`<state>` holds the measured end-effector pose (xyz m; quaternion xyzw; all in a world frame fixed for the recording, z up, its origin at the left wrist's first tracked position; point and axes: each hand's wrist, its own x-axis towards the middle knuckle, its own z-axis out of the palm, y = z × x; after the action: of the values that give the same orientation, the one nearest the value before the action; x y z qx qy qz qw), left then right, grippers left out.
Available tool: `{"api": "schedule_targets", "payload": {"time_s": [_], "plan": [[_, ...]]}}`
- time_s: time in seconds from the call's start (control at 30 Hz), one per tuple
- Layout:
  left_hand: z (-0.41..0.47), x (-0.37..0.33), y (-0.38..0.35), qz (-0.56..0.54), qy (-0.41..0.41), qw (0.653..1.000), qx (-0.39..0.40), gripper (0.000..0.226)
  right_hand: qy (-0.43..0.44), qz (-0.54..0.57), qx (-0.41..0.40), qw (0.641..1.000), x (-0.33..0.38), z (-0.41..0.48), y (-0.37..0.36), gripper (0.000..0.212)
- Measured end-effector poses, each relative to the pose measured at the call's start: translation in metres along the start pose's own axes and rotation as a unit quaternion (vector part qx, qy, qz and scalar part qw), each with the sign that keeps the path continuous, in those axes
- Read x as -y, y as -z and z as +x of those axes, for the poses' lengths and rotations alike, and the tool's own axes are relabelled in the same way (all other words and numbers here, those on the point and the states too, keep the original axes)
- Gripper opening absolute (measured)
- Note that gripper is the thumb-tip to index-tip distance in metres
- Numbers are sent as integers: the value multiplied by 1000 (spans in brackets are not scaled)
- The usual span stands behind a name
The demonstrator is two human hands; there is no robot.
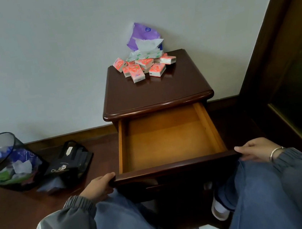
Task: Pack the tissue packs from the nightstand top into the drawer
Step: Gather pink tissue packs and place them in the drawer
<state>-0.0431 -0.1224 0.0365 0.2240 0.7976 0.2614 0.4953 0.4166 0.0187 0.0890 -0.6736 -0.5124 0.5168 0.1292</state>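
Several small pink-and-white tissue packs point(143, 67) lie in a loose heap at the back of the dark wooden nightstand top point(154, 91). Behind them a purple soft tissue bag point(142, 34) leans on the wall with a tissue sticking out. The top drawer point(167, 137) is pulled far out, and its orange wooden bottom is bare. My left hand point(98, 186) grips the left end of the drawer front. My right hand point(257, 151), with a silver bangle on the wrist, grips the right end.
A black mesh waste bin point(5, 162) with rubbish stands on the floor at left. A black paper bag point(70, 163) lies beside it. A dark wooden door frame point(276, 51) rises at right. My knees in blue jeans flank the nightstand.
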Motion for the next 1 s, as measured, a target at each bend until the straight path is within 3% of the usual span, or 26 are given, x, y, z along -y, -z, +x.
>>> {"api": "schedule_targets", "payload": {"time_s": [0.13,0.23,0.3,0.4,0.57,0.73,0.9,1.0], "plan": [[-3,-9,3,69,-2,998,1,34,15,-124,7,992,7,7,8,29],[-2,-26,18,175,-54,983,-9,42,51,-193,-38,979,19,20,13,32],[2,-45,28,199,-109,972,-64,49,104,-198,-114,968,40,32,15,31],[7,-87,35,148,-191,953,-185,51,198,-197,-200,939,82,57,9,37],[25,-159,16,131,-326,894,-277,55,287,-274,-233,888,158,119,-22,54],[58,-213,-14,131,-376,877,-269,58,233,-355,-211,881,202,180,-54,72],[107,-255,-24,99,-352,899,-240,65,171,-422,-152,877,215,219,-76,75],[140,-278,-29,110,-345,903,-233,70,170,-439,-175,865,210,227,-80,74]]}}
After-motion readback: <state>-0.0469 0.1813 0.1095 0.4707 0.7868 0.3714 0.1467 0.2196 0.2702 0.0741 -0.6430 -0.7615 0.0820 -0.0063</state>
